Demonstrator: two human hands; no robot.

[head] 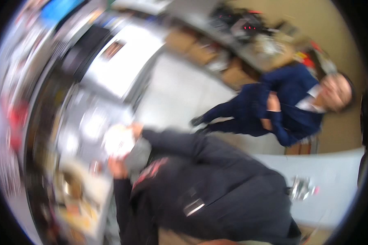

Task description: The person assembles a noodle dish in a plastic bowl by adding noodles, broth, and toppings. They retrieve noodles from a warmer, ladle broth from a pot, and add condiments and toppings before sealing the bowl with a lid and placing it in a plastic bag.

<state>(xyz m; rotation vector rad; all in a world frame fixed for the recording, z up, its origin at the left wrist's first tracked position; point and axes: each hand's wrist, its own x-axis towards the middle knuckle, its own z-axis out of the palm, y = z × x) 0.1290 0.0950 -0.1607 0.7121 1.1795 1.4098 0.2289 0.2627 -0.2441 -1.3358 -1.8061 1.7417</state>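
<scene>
Strong motion blur softens most of the view. A round white dish (119,141), perhaps a plate or shallow bowl, is held between my two hands in front of my dark jacket. My right hand (136,130) grips its upper edge in the picture, and my left hand (118,167) has the lower edge. What lies on the dish cannot be made out. Beyond it, two blurred round white things (94,123) rest on a grey worktop (82,99). Close to my left hand stands a small reddish-brown object (95,167), too smeared to name.
A person in a navy suit (289,104) stands with folded arms on my right. A bright white table (135,58) carries a small brown item. Cardboard boxes (199,52) sit under a cluttered counter. A pale surface (334,174) holds a shiny object. A pale board (92,190) bears blurred items.
</scene>
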